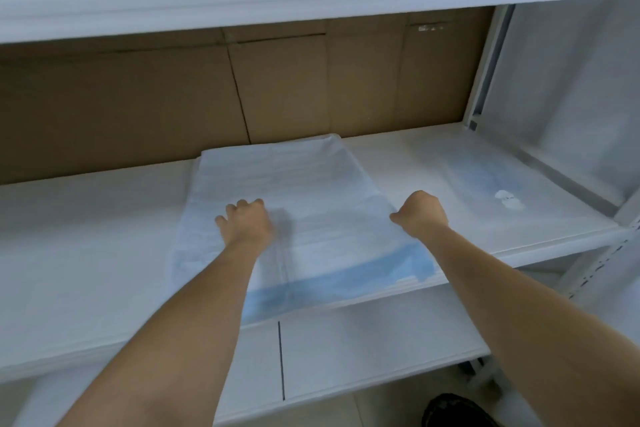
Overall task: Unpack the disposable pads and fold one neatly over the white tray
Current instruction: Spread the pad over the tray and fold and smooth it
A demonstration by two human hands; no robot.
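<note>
Head view: our left hand (246,222) presses the white blue-edged disposable pad (294,218) flat, fingers loosely curled; right hand (420,213) pinches its edge to tuck it.

White pad (287,191) with blue border; brown cardboard (138,97).
</note>
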